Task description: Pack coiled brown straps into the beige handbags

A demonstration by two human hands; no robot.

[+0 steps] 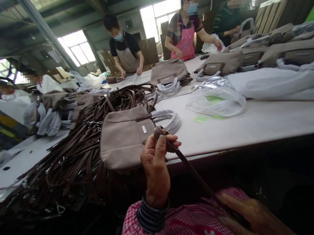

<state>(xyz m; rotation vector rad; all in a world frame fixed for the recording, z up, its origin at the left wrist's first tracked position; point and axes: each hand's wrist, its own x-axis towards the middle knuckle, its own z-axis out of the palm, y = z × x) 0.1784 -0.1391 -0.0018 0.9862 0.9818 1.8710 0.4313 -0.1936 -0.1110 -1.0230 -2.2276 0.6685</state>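
A dark brown strap (pixel 194 172) runs slantwise between my two hands in front of my checked apron. Its upper end is pinched between the thumb and fingers of my left hand (pixel 156 163), up near the table edge. Lower right, my right hand (pixel 247 213) is closed round the lower stretch of the strap; its fingertips are partly blurred. Just behind my left hand lies a taupe handbag (pixel 123 138) with brown trim, a small metal plate and wrapped handles (pixel 170 120).
Many brown straps with metal clips (pixel 78 154) heap on the left of the table (pixel 274 122). Several taupe bags (pixel 221 63) and clear plastic wrapping (pixel 217 96) lie at the right and back. Co-workers (pixel 183 34) stand across the table.
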